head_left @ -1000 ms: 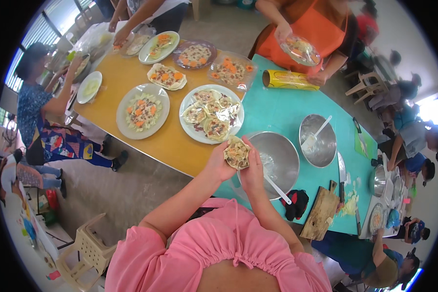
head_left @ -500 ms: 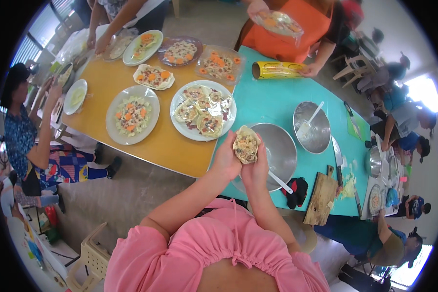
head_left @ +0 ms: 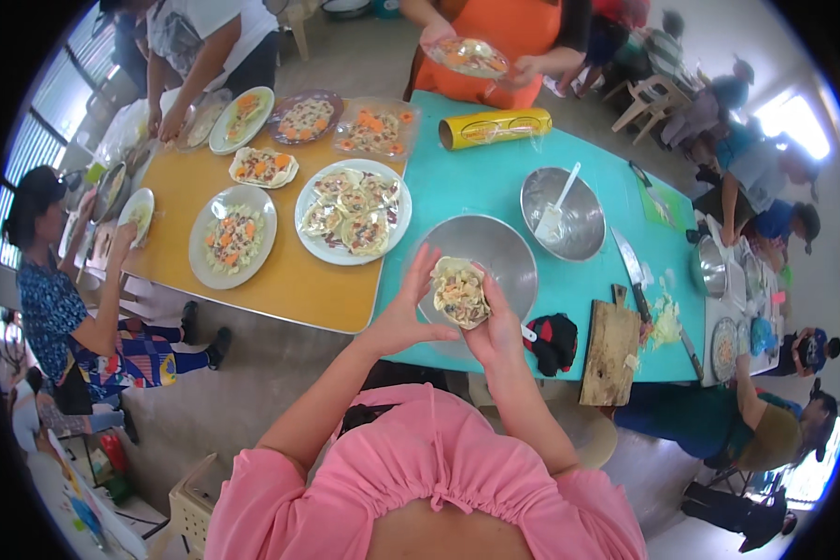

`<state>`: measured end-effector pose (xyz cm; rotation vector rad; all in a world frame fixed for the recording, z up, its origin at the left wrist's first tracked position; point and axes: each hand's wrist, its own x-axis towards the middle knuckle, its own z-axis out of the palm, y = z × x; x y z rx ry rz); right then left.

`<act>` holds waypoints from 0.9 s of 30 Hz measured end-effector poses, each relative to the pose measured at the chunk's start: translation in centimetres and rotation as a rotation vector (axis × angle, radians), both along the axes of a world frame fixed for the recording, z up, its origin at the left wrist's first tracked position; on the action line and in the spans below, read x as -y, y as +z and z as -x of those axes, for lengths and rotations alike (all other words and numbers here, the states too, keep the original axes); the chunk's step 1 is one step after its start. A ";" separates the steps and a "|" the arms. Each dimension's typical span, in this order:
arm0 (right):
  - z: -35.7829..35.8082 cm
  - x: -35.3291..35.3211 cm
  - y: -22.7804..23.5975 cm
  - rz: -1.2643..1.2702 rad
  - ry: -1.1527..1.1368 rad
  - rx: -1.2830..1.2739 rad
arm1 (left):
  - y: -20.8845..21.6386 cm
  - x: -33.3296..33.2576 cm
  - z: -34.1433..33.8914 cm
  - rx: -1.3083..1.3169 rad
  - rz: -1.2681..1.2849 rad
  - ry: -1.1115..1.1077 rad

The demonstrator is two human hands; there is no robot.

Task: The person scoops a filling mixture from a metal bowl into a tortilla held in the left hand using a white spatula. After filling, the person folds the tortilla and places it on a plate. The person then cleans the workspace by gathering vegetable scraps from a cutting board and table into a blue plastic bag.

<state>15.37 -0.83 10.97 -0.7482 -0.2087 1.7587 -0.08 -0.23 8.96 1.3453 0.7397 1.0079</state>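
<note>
Over the steel mixing bowl (head_left: 515, 243), my right hand (head_left: 497, 334) holds a pale, cup-shaped edible shell filled with chopped salad (head_left: 460, 293). Its thumb lies along the shell's right rim and the palm is underneath. My left hand (head_left: 403, 315) is open just left of the shell, thumb and fingers spread apart. Whether its fingertips touch the shell's left rim I cannot tell. A white handle (head_left: 529, 334) shows partly behind my right hand. On the left, a white plate (head_left: 353, 258) holds several similar filled shells under clear wrap.
More plates of salad, including an oval plate (head_left: 199, 245), stand on the yellow tabletop (head_left: 327, 303). Rightward are a second steel bowl (head_left: 532, 201) with a white spatula, a large knife (head_left: 631, 266), a cutting board (head_left: 610, 345) and dark cloth (head_left: 555, 343). A yellow film box (head_left: 495, 128) lies near a co-worker's orange apron (head_left: 467, 89).
My left hand has come away from under the filled shell and spread open; the right hand keeps it. The co-worker's hand has left the film box and moved toward the plate they hold.
</note>
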 end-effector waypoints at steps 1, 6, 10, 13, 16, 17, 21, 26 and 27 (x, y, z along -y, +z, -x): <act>-0.3 0.7 -0.1 -0.006 -0.005 0.012 | 0.1 0.3 -0.4 -0.013 0.017 -0.014; -1.7 3.2 0.2 -0.024 -0.040 0.051 | 1.6 2.4 -3.0 0.066 0.026 -0.075; -2.4 4.6 0.4 -0.072 -0.057 0.031 | 1.9 4.0 -4.3 0.039 -0.018 -0.055; -2.5 5.9 0.7 -0.093 -0.065 0.009 | 1.5 5.4 -4.8 -0.023 -0.055 -0.039; -2.5 6.8 1.1 -0.070 -0.055 -0.019 | 2.3 7.1 -5.5 0.027 -0.118 -0.005; -2.5 7.2 1.4 -0.046 -0.050 -0.024 | 2.7 7.7 -5.7 0.064 -0.134 0.004; -2.2 8.2 0.4 -0.034 -0.042 -0.073 | 1.3 8.5 -6.3 0.214 -0.070 0.285; -0.8 8.9 -0.4 -0.037 -0.132 -0.032 | 1.3 8.3 -7.0 0.709 0.359 0.319; -0.5 8.9 -0.3 -0.041 -0.158 -0.029 | 1.4 8.3 -6.8 0.756 0.383 0.272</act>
